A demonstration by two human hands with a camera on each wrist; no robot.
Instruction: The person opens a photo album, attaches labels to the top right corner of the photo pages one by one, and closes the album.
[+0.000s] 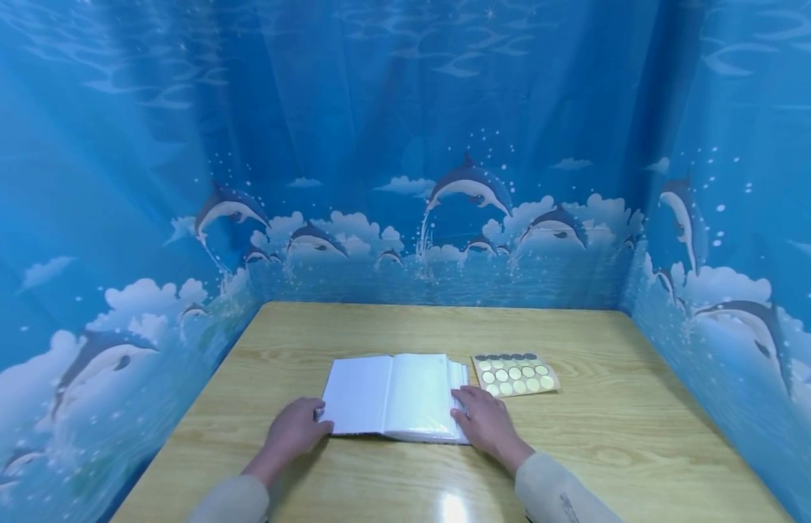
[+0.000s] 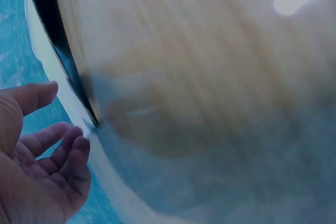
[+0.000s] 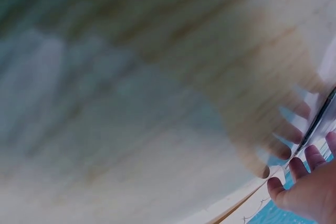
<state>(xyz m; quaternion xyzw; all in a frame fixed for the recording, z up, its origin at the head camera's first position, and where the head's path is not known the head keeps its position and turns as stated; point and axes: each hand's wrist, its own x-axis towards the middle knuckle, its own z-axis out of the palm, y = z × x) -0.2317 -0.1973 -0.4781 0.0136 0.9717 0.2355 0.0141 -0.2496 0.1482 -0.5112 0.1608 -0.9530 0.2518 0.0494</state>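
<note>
A book with thick white pages, like a photo album [image 1: 415,396], lies opened out flat on the table. At its left edge is my left hand [image 1: 297,428], thumb and fingers apart near the cover's lower left corner. In the left wrist view this left hand [image 2: 47,156] has loosely bent fingers with nothing between them, beside the cover's dark edge [image 2: 58,35]. My right hand [image 1: 487,421] rests against the right edge of the page stack. Its fingers are spread in the right wrist view, where the right hand [image 3: 310,187] is beside the book's dark edge [image 3: 317,119].
A sheet of round gold stickers [image 1: 515,374] lies just beyond the right hand. The wooden table [image 1: 615,407] reflects light at its front. Blue curtains with dolphins [image 1: 405,145] stand around its back and sides.
</note>
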